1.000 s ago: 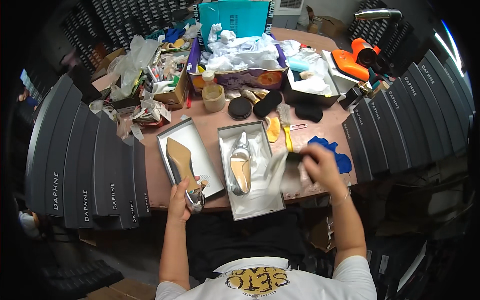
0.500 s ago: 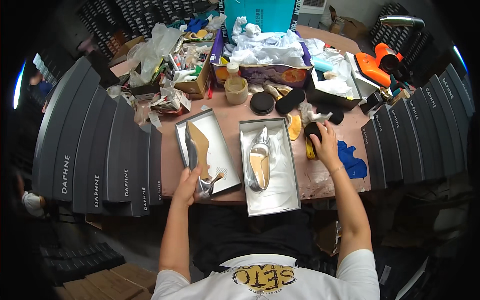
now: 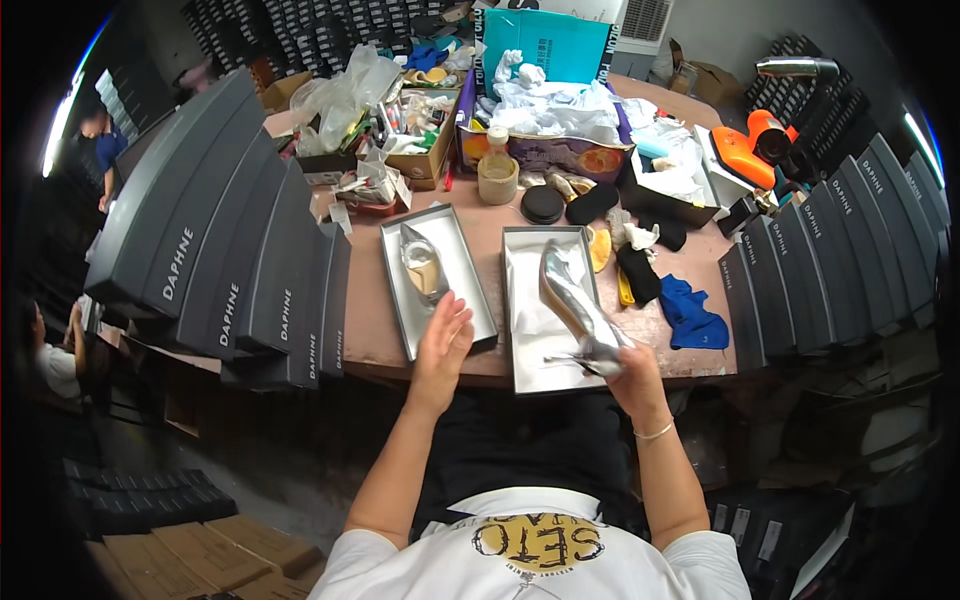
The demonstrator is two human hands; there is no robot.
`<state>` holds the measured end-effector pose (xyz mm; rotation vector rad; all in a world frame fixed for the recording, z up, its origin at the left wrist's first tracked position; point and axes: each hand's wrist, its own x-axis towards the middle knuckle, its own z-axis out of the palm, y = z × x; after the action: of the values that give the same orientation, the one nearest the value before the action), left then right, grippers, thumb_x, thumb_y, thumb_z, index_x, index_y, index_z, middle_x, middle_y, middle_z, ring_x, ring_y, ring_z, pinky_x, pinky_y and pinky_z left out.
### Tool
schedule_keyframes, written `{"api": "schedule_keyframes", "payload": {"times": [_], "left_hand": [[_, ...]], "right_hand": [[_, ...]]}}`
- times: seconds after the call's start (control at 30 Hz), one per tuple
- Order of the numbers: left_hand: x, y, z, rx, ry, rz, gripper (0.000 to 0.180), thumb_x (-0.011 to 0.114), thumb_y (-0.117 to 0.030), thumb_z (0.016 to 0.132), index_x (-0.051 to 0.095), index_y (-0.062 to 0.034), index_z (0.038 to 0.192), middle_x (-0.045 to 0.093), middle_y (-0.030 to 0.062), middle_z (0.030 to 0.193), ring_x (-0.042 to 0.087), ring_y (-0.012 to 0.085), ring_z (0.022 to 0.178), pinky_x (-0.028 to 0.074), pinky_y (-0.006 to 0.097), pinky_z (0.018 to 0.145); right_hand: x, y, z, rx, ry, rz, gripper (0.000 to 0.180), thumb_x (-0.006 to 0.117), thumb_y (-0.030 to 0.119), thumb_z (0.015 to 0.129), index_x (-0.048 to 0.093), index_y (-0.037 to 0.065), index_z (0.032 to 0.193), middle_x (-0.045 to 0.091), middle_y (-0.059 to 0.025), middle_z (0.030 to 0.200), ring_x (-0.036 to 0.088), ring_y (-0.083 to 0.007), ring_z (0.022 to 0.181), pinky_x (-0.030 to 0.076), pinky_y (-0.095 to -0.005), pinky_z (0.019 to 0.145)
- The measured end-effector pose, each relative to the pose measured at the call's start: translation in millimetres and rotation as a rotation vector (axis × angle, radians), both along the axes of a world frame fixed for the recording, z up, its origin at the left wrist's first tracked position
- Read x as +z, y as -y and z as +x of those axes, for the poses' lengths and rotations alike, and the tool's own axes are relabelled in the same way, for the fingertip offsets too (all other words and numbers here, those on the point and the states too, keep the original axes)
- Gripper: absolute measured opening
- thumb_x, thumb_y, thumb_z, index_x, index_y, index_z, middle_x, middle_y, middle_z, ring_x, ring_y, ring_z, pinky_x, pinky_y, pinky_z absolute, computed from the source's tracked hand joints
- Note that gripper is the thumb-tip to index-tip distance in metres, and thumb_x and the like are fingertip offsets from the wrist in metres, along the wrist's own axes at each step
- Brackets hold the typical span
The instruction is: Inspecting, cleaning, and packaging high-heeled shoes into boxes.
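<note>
My right hand [image 3: 634, 376] is closed around the heel end of a silver high-heeled shoe [image 3: 573, 310]. That shoe is tilted above an open shoe box [image 3: 520, 372] lined with white tissue, its toe pointing away from me. To the left, a second silver shoe [image 3: 422, 272] lies in a shallow white-lined tray or lid [image 3: 460, 240], its sole side not showing. My left hand [image 3: 443, 345] is just over the near end of this tray, fingers stretched out and nothing in them.
Stacked dark grey shoe boxes wall in both sides, left [image 3: 215, 230] and right [image 3: 800, 260]. Beyond the open box lie a black pad with a yellow edge [image 3: 638, 276], a blue cloth [image 3: 692, 315] and a bottle [image 3: 497, 175]. Cartons with crumpled paper [image 3: 560, 110] stand at the back.
My left hand has let go of its shoe, which now lies in the left tray. My right hand has left the black pad and lifted the other shoe from the tissue-lined box.
</note>
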<state>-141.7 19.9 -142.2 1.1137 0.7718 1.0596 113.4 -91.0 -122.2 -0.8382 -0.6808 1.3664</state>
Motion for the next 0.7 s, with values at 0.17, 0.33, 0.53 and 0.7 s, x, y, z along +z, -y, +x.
{"api": "schedule_keyframes", "payload": {"times": [0.17,0.33,0.53,0.7], "left_hand": [[3,13,46,-0.353,0.690,-0.488,0.071,0.059,-0.049,0.089,0.035,-0.0064,0.140,0.050,0.0108,0.131,0.048,0.0225,0.121,0.043,0.038,0.099],[8,33,45,-0.050,0.500,-0.630,0.030,0.061,-0.030,0.093,0.058,-0.0104,0.115,0.066,-0.0004,0.102,0.064,0.0105,0.092,0.053,0.025,0.072],[1,34,39,0.031,0.469,-0.687,0.028,0.059,-0.026,0.095,0.052,-0.0107,0.117,0.063,-0.0006,0.103,0.062,0.0095,0.090,0.052,0.022,0.071],[10,27,31,-0.168,0.442,-0.508,0.035,0.058,-0.024,0.095,0.049,-0.0058,0.124,0.060,0.0025,0.112,0.059,0.0131,0.101,0.050,0.029,0.086]], "right_hand": [[-10,46,-15,0.023,-0.678,-0.119,0.056,0.044,0.048,0.088,0.058,0.004,0.119,0.067,-0.0148,0.096,0.067,-0.0291,0.078,0.053,-0.0339,0.055],[-34,63,-47,0.020,-0.994,-0.187,0.050,0.044,0.047,0.092,0.062,0.004,0.111,0.066,-0.0132,0.090,0.063,-0.0296,0.079,0.058,-0.0342,0.064],[-46,55,-47,0.091,-1.041,-0.148,0.048,0.044,0.045,0.093,0.062,0.004,0.109,0.064,-0.0118,0.085,0.063,-0.0299,0.081,0.058,-0.0353,0.067],[-42,64,-30,0.312,-0.652,-0.075,0.077,0.065,0.038,0.082,0.031,0.005,0.143,0.054,-0.0209,0.124,0.063,-0.0381,0.100,0.055,-0.0473,0.081]]}}
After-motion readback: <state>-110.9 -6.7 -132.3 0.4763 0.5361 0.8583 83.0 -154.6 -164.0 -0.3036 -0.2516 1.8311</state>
